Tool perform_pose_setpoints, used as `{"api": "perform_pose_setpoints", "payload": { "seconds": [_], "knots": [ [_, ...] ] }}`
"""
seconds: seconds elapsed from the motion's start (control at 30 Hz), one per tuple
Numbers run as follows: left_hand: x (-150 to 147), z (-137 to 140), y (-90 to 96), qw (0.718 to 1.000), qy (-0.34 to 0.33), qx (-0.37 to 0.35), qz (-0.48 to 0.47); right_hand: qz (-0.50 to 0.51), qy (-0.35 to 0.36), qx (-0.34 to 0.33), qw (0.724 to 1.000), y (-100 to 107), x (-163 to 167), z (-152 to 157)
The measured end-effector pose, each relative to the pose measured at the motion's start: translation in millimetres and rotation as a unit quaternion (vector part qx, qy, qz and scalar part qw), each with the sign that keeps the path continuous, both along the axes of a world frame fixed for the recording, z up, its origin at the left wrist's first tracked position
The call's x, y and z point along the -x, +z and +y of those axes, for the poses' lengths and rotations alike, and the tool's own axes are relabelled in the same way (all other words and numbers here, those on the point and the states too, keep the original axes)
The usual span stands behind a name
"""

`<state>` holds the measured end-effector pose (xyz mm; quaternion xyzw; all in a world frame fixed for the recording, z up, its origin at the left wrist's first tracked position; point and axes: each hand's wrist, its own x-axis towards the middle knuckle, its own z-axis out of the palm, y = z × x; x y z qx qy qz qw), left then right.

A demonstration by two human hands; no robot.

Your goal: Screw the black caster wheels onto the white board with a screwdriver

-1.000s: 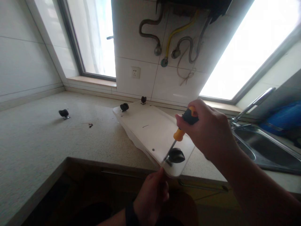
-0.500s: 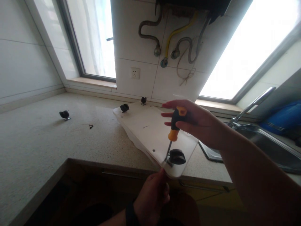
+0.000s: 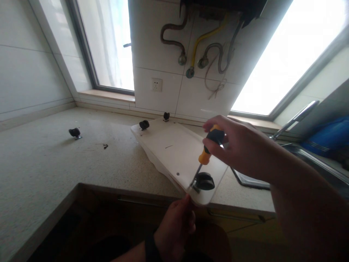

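Observation:
My right hand (image 3: 222, 140) is closed around the yellow-and-black handle of a screwdriver (image 3: 205, 157). The tool leans to the right, and its tip meets the metal plate of a black caster wheel (image 3: 205, 181). That caster sits at the near corner of a white board (image 3: 174, 149) lying on the counter. My left hand (image 3: 177, 223) grips the board's near corner, thumb at the edge beside the caster plate. Two more casters, a left one (image 3: 144, 124) and a right one (image 3: 166, 116), stand at the board's far end. Whether a screw is under the tip cannot be made out.
A loose caster (image 3: 74, 133) and a few small screws (image 3: 105, 146) lie on the speckled counter (image 3: 103, 167) to the left. The sink (image 3: 251, 178) with its faucet (image 3: 297, 118) is at right. An opening in the counter is at lower left.
My right hand has moved to the right and its fingers have closed more around the handle. The screwdriver leans further right, its tip staying at the caster plate. My left hand is nearly still.

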<state>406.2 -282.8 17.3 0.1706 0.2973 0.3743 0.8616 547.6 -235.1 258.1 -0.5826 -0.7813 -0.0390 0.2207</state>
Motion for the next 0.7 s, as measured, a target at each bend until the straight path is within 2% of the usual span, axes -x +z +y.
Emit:
{"api": "perform_pose_setpoints", "payload": {
  "seconds": [0.03, 0.1, 0.17, 0.3, 0.4, 0.5, 0.53, 0.6, 0.63, 0.7],
  "knots": [
    [0, 0, 1.0, 1.0, 0.0, -0.001, -0.001, 0.04, 0.058, 0.051, 0.996, 1, -2, 1],
    [1, -1, 3.0, 1.0, -0.003, -0.004, -0.002, 0.114, 0.155, 0.145, 0.971, 4, -7, 3],
    [2, -2, 4.2, 1.0, -0.003, -0.007, -0.004, 0.135, 0.169, 0.164, 0.962, 6, -8, 7],
    [2, -2, 3.4, 1.0, 0.002, 0.001, -0.005, 0.048, 0.015, 0.036, 0.998, 4, -3, 12],
    [2, -2, 2.2, 1.0, 0.0, 0.008, 0.003, 0.004, -0.1, -0.026, 0.995, -1, 3, 15],
    [2, -1, 2.9, 1.0, 0.002, 0.008, 0.003, -0.025, -0.133, -0.043, 0.99, -5, 3, 18],
    [2, 0, 3.4, 1.0, 0.004, 0.005, 0.001, -0.011, -0.114, -0.038, 0.993, -6, 2, 19],
    [2, 0, 4.1, 1.0, 0.004, -0.004, -0.002, 0.078, -0.023, 0.005, 0.997, -9, -1, 22],
    [2, 0, 4.1, 1.0, 0.004, -0.008, -0.003, 0.143, 0.042, 0.046, 0.988, -11, -3, 23],
    [3, 0, 3.5, 1.0, 0.003, -0.009, -0.004, 0.263, 0.161, 0.142, 0.941, -13, -4, 25]
  ]
}}
